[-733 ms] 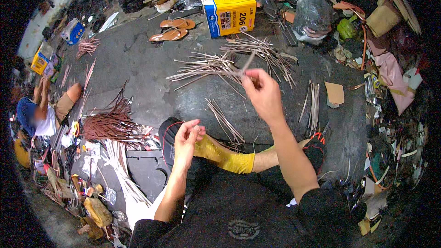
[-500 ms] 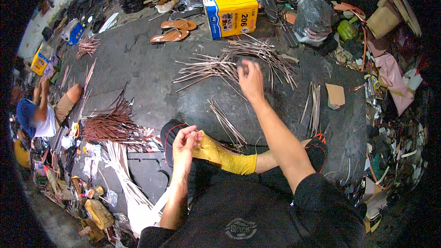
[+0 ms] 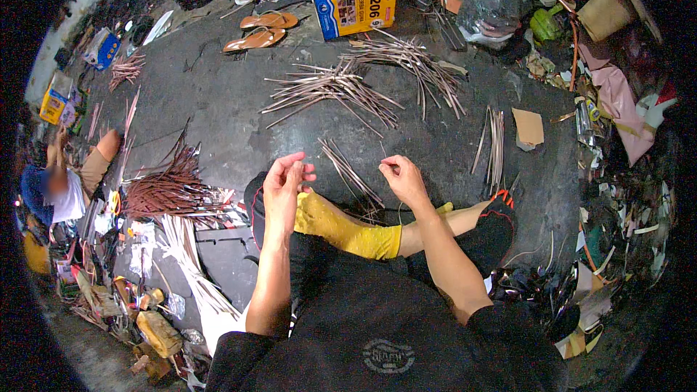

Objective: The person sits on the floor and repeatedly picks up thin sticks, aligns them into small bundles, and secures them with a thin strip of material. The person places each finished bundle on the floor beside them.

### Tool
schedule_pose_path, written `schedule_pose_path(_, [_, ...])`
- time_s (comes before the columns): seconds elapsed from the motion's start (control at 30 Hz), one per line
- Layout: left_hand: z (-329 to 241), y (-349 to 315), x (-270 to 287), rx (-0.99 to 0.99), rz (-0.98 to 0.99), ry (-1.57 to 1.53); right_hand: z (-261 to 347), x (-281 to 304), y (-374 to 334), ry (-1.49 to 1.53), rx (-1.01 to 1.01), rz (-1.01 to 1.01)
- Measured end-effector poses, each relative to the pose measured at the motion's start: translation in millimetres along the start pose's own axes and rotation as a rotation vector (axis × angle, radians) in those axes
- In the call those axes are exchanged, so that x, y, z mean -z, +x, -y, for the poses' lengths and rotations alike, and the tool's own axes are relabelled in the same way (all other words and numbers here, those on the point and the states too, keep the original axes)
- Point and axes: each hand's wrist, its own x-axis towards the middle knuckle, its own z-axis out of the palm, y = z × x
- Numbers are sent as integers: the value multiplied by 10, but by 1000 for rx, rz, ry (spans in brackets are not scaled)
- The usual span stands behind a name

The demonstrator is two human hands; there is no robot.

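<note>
Above my lap, my left hand point(image 3: 284, 180) has its fingers curled, the thumb close to the index finger; whatever may be between them is too small to make out. My right hand point(image 3: 406, 180) pinches a thin strip point(image 3: 382, 147), whose tip sticks up past the fingertips. Between and beyond the hands lies a small bundle of strips point(image 3: 352, 173) on the dark floor mat. Farther off, two loose heaps of brownish-grey strips, a left heap point(image 3: 330, 94) and a right heap point(image 3: 417, 65), lie close together. A yellow dotted cloth point(image 3: 348, 234) covers part of my leg.
At left are dark red strips point(image 3: 170, 192) and white strips point(image 3: 192, 261). A yellow box point(image 3: 356, 0) and brown sandals point(image 3: 254, 38) stand far ahead. More strips point(image 3: 495, 149) lie right, near a cardboard piece point(image 3: 528, 128). Another person point(image 3: 62, 181) sits far left; scraps line the edges.
My right hand has drawn back from the strip heaps toward my lap and now pinches a thin strip. My left hand has risen slightly. The view has shifted a little.
</note>
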Motion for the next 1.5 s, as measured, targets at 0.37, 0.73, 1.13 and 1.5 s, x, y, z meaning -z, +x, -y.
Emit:
schedule_pose_path(0.37, [169,62,-69,-2,29,50,252,-384,100,-107,15,196])
schedule_pose_path(0.73, [280,-8,-223,84,92,79,-870,2005,712,-598,-309,-260])
schedule_pose_path(1.13, [283,-75,-475,48,224,155,-1176,2006,771,-761,-548,-828])
schedule_pose_path(1.5, [537,-2,-586,75,287,132,-1209,1984,751,-610,-722,-572])
